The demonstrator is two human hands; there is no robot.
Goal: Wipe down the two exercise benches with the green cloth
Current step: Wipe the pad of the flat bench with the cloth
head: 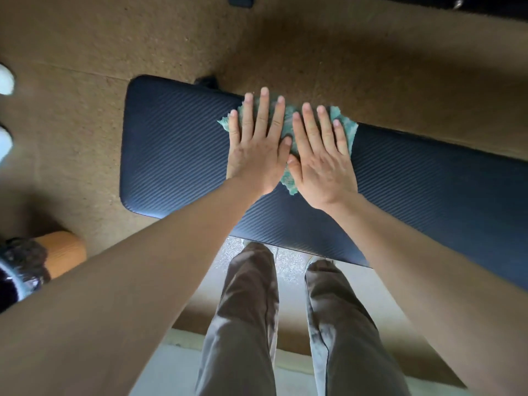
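Left hand (258, 151), right hand (321, 160) flat, hiding green cloth (288, 181); bench (177, 144) cut off

Surface finishes: bench and surroundings.
We find the bench (177, 155) covered in a dark, faintly sheened, vinyl-like skin with fine diagonal ribbing. The green cloth (344, 125) at its far edge is fluffy matt terry. The floor (85, 52) looks grainy, matt and cork-like.

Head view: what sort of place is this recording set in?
Probably a gym or workout room: a padded dark bench stands on a brown, cork-like floor, and an orange roll, maybe an exercise mat, lies at the left.
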